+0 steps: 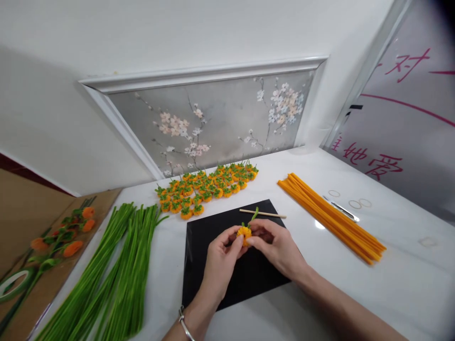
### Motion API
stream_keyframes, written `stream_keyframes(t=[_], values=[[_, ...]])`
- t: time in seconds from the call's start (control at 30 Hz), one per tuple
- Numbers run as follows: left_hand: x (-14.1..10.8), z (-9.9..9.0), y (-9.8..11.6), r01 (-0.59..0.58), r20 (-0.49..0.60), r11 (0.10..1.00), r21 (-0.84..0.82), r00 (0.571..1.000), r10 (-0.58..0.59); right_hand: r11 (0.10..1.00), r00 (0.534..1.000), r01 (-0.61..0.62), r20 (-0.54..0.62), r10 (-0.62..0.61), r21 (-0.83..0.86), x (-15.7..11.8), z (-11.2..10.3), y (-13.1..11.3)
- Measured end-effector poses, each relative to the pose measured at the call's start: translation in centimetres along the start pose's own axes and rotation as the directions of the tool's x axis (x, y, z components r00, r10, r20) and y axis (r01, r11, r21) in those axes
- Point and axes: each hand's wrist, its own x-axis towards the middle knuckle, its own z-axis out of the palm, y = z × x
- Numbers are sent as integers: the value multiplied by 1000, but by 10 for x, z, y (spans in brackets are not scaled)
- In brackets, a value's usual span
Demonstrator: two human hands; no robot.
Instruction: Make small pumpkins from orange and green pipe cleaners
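Observation:
Between my two hands, above a black mat (202, 265), is a small orange pipe-cleaner pumpkin (244, 233) with a green stem piece sticking up from its top. My left hand (223, 255) pinches its left side with thumb and fingers. The fingers of my right hand (275, 244) close on its right side, near the green piece (255, 214). Some of the fingertips are hidden behind the pumpkin. A thin wooden stick (263, 213) lies across the mat's far edge, just beyond my right hand.
Several finished orange-and-green pumpkins (216, 192) stand in rows at the back. Green pipe cleaners (131, 270) lie left, orange ones (330, 218) right. Beyond these are tweezers (345, 211) and rubber bands (354, 204). Orange flowers (73, 248) and green tape (16, 284) rest on cardboard at far left.

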Motion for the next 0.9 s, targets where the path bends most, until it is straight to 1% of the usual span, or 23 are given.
stream_keyframes(t=[0.1, 0.17, 0.27, 0.43, 0.5, 0.6, 0.67, 0.77, 0.83, 0.9], values=[[0, -1, -2, -14, -20, 1000, 13, 1000, 14, 989, 998, 59, 15, -57, -139, -4, 3, -2], [0, -1, -1, -8, -28, 999, 43, 1000, 9, 986, 998, 61, 19, -58, -153, -4, 5, -1], [0, -1, 2, 7, -7, 996, 86, 1000, -7, 998, 999, 21, 43, -19, -54, -3, 4, 4], [1, -4, 7, -12, 82, 988, 152, 997, 0, 984, 994, -111, 35, 107, 140, 1, 3, 12], [2, -6, 7, -36, 131, 980, 194, 991, 11, 970, 989, -147, 44, 141, 193, 2, 3, 10], [4, -11, 7, -115, 202, 958, 262, 977, 62, 955, 984, -173, 82, 157, 240, 3, 2, 7], [5, -13, 7, -144, 212, 949, 281, 974, 85, 965, 989, -137, 88, 120, 224, 3, 0, 6], [6, -14, 8, -124, 208, 958, 258, 976, 70, 995, 995, -1, 100, -9, 96, 1, -4, 8], [7, -14, 9, -126, 214, 964, 236, 974, 75, 996, 986, 90, 142, -92, 16, 1, -7, 8], [7, -14, 10, -125, 218, 966, 226, 973, 75, 988, 974, 154, 172, -146, -31, 1, -9, 8]])
